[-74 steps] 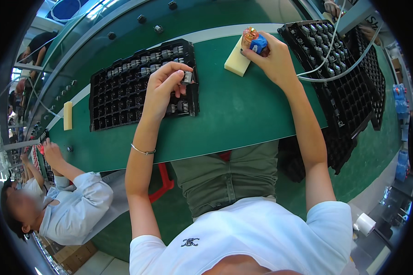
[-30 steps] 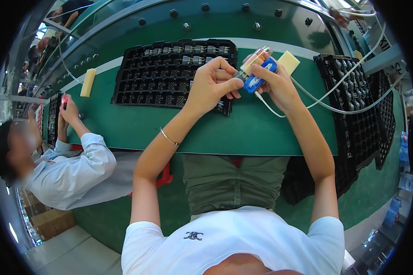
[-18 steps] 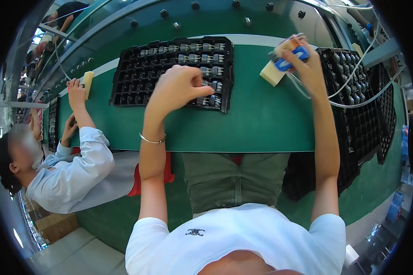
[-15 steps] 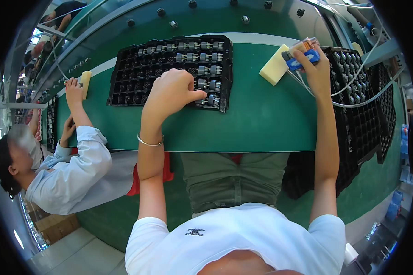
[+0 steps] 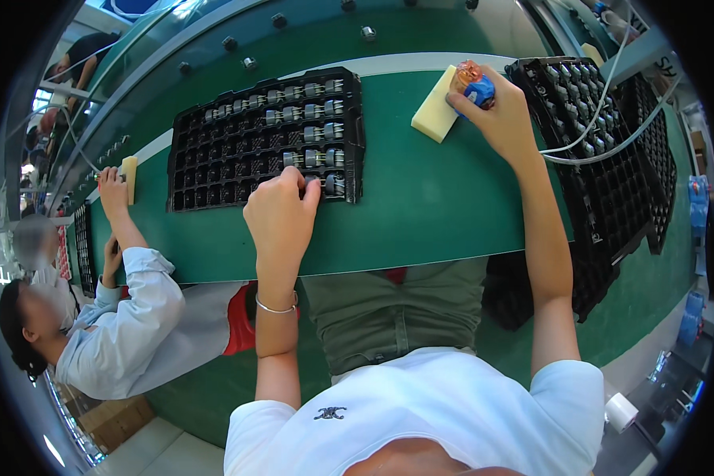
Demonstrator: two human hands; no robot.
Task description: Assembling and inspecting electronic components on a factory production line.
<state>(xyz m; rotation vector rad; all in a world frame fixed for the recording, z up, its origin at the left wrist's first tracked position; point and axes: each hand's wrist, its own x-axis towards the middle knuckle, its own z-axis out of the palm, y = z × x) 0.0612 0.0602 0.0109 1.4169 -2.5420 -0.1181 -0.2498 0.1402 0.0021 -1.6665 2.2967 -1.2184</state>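
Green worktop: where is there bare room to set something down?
The widest bare patch of the green worktop lies between the black tray, yellow block and right forearm. A smaller strip borders the tray's near edge, left of the left hand. Crowded: the tray's near right corner, beside that hand, and the overlapping trays far right.

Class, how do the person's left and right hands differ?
The left hand bends over the black compartment tray, its grip mostly hidden; the right hand clasps a blue-and-orange device. A silver bangle circles the left wrist; the right wrist is bare. Both are ungloved.
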